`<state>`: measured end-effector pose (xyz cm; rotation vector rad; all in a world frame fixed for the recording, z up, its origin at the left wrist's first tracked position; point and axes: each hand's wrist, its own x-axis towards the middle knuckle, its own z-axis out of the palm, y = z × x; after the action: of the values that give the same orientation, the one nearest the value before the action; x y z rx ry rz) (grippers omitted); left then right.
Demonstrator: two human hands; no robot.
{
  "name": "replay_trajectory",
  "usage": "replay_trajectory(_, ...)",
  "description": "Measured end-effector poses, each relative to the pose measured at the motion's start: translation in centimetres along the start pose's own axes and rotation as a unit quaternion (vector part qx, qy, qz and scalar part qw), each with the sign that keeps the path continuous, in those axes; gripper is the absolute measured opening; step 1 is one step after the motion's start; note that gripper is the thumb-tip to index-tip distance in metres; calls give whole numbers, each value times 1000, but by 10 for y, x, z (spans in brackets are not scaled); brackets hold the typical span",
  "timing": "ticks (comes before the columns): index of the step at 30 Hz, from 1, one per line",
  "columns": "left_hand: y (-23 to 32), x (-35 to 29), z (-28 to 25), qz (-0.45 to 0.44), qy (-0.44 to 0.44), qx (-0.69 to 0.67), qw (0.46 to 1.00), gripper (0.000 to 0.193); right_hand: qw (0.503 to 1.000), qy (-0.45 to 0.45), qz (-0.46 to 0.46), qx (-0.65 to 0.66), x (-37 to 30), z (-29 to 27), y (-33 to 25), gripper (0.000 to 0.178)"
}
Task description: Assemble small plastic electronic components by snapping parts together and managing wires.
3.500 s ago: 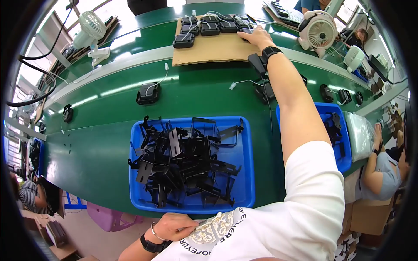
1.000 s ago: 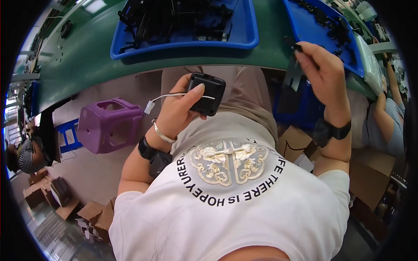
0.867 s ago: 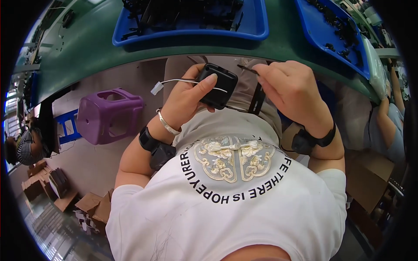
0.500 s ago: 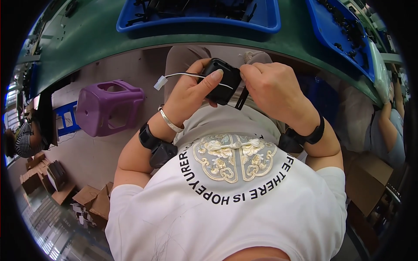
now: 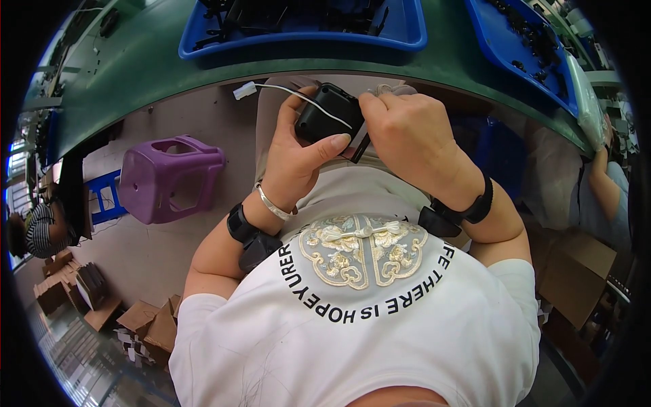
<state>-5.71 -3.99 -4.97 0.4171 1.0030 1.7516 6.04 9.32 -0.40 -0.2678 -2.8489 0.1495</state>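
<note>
A black, boxy plastic case [image 5: 324,114] with rounded corners is held above my lap by my left hand [image 5: 290,159], fingers behind it and thumb along its lower edge. A thin white cable [image 5: 298,93] crosses the case and ends in a white plug connector [image 5: 245,90] hanging free past my left fingers. My right hand [image 5: 412,129] is closed in a pinch at the case's right edge. From under its fingers a narrow black strip [image 5: 361,148] sticks out, slanting downward beside the case. The right fingertips are partly hidden, so how the strip meets the case cannot be seen.
Beyond my lap runs a green worktable [image 5: 129,88] carrying a blue tray [image 5: 305,42] of black parts and another blue tray [image 5: 498,57] at the right. A purple stool [image 5: 152,178] stands left. Cardboard boxes [image 5: 573,278] lie on both sides. Other people sit at both edges.
Both hands and the case have shifted slightly left. The case has tilted, its top leaning right, and the white plug has swung up and left. My right hand still pinches at its right edge.
</note>
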Motion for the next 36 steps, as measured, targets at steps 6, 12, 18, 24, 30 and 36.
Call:
replay_trajectory(6, -3, -2, -5, 9, 7, 19, 1000, 66, 999, -13, -18, 38, -2, -1, 1, 20)
replay_trajectory(12, 4, -5, -6, 8, -4, 29, 1000, 61, 984, 20, -4, 176, -6, -6, 4, 27)
replay_trajectory(18, 2, -4, -8, -49, -44, -32, 997, 59, 869, -141, 141, 454, -11, -9, 13, 37)
replay_trajectory(24, 1, -3, -13, -76, -53, -20, 995, 59, 687, -168, 253, 661, -22, 11, 9, 37)
replay_trajectory(30, 2, -1, -15, -99, -34, -53, 993, 64, 650, -138, 301, 684, -25, 21, 3, 35)
replay_trajectory(36, -2, -7, -14, -34, -80, 43, 995, 69, 648, -138, 302, 686, -27, 19, 1, 37)
